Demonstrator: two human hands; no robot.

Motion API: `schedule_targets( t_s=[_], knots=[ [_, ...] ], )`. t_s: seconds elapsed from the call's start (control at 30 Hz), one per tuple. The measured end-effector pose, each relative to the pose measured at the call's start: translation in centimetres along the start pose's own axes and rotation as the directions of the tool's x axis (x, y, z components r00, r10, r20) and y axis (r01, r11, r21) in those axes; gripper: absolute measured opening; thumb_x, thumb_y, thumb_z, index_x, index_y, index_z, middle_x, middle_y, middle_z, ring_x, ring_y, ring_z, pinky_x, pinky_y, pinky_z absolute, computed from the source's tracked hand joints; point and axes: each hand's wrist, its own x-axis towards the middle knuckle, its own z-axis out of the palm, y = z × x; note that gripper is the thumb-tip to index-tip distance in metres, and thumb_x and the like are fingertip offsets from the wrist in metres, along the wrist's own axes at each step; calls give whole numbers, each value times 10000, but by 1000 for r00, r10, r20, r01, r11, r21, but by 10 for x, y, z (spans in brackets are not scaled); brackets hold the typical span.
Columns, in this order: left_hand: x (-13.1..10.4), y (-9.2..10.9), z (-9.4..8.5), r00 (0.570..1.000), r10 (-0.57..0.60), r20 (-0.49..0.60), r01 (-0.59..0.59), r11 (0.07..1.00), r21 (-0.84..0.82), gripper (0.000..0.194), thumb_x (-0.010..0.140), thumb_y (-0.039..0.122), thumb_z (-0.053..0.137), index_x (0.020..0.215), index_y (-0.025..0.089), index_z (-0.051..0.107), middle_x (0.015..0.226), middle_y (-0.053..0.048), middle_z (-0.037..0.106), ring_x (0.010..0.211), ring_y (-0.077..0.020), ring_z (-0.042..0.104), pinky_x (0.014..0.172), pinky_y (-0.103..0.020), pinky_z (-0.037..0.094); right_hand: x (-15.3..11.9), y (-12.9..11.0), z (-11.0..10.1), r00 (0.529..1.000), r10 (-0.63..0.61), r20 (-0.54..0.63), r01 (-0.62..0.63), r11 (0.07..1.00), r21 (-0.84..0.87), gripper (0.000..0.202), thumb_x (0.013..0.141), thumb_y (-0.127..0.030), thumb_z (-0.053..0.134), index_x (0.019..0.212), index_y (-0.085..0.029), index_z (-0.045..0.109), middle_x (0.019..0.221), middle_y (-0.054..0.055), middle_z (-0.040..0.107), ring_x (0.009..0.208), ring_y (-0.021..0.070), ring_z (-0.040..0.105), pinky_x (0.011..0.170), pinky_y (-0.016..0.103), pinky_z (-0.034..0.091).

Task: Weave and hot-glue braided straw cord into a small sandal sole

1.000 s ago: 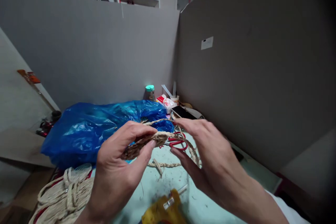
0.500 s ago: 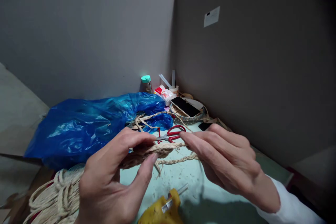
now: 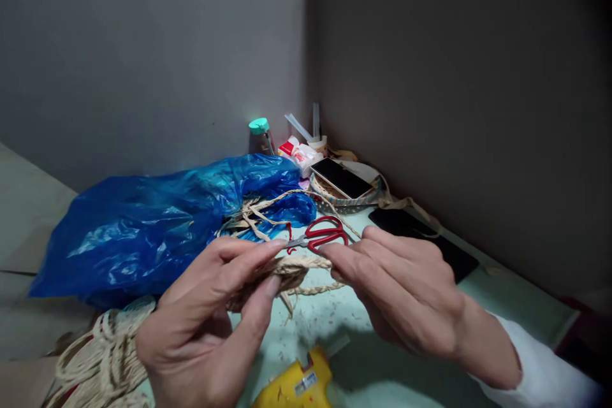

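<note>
A crumpled blue plastic bag (image 3: pixel 157 229) is spread across the left middle of the frame; pale straw strands (image 3: pixel 251 213) are seen spilling from its open right end. In the far corner, upper centre, white sticks are held upright in a small cup (image 3: pixel 317 142), beside a jar with a green cap (image 3: pixel 259 134).

At the centre of the frame a braided straw band (image 3: pixel 287 268), tan, flat and tightly plaited, is held above the pale green table (image 3: pixel 382 376). It is pinched between thumb and forefinger of the left hand (image 3: pixel 210 325), and its right end is nipped by the fingertips of the right hand (image 3: pixel 401 293). Red-handled scissors (image 3: pixel 320 234) are seen just behind it.
</note>
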Motion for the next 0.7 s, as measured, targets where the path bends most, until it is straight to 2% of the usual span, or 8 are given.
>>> schedule_targets(
  t_s=[0.13, 0.23, 0.4, 0.57, 0.7],
  knots=[
    [-1, -3, 3, 996, -88, -3, 88, 996, -13, 332, 816, 117, 719, 947, 404, 823, 901, 36, 709, 822, -133, 624, 644, -188, 524, 3, -4, 0, 993, 99, 64, -104, 992, 76, 156, 996, -64, 458, 1003, -104, 609, 622, 11, 514, 553, 158, 393, 507, 326, 302],
    [-2, -6, 4, 988, -153, 1, 153, 988, -31, 308, 821, 125, 727, 929, 397, 825, 897, 38, 705, 829, -126, 631, 675, -175, 530, 5, -6, 2, 986, 149, 78, -159, 977, 142, 220, 1020, -85, 415, 911, -133, 601, 620, 6, 498, 565, 156, 410, 522, 310, 323],
    [-4, -13, 7, 957, -291, 13, 291, 948, -129, 218, 836, 194, 739, 941, 364, 826, 922, 27, 717, 787, -128, 643, 616, -176, 524, 3, -7, 10, 966, 217, 138, -247, 934, 258, 251, 1041, -117, 362, 902, -157, 568, 667, 5, 532, 575, 142, 438, 544, 284, 335],
    [-7, -20, 11, 923, -384, 17, 379, 900, -216, 198, 828, 207, 764, 961, 342, 824, 934, 24, 751, 841, -130, 676, 723, -180, 546, 0, -10, 16, 951, 244, 192, -295, 903, 314, 218, 996, -78, 393, 851, -181, 518, 676, -15, 499, 567, 124, 369, 534, 265, 308],
    [-11, -20, 15, 895, -445, 21, 431, 853, -294, 178, 819, 215, 778, 946, 333, 822, 923, 26, 766, 834, -126, 704, 708, -166, 568, -4, -12, 21, 934, 257, 246, -327, 893, 310, 192, 959, -54, 415, 853, -165, 531, 697, 3, 530, 593, 133, 406, 556, 264, 346]
  ],
)
